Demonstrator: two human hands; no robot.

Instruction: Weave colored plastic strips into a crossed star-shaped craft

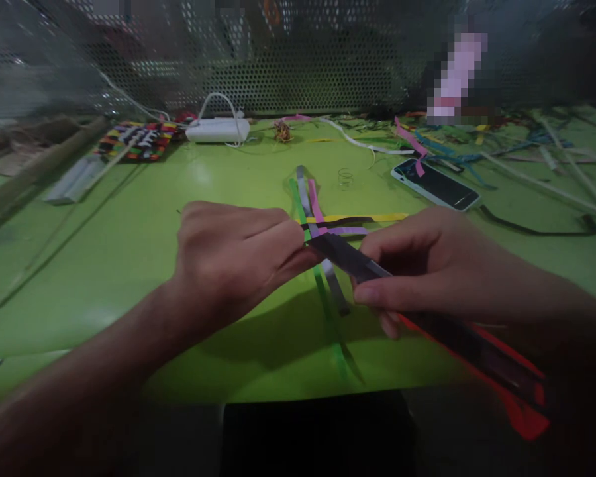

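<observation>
Thin flat coloured strips (319, 228) in green, grey, pink, yellow, black and purple cross one another on the green table. My left hand (243, 255) is closed at the left of the crossing, its fingertips pinching the strip ends there and partly hiding them. Between thumb and fingers, my right hand (417, 265) grips a long, flat black piece with red edges (477, 351); its exact kind is unclear. The dark front end of this piece reaches over the crossing near my left fingertips. Its back end slants down to the lower right, off the table edge.
A phone (437, 184) lies behind my right hand, with a tangle of loose strips (457, 149) around it. Farther back stand a white device with a loop (218, 129) and a colourful woven piece (136, 140). A perforated metal screen (298, 73) closes off the rear.
</observation>
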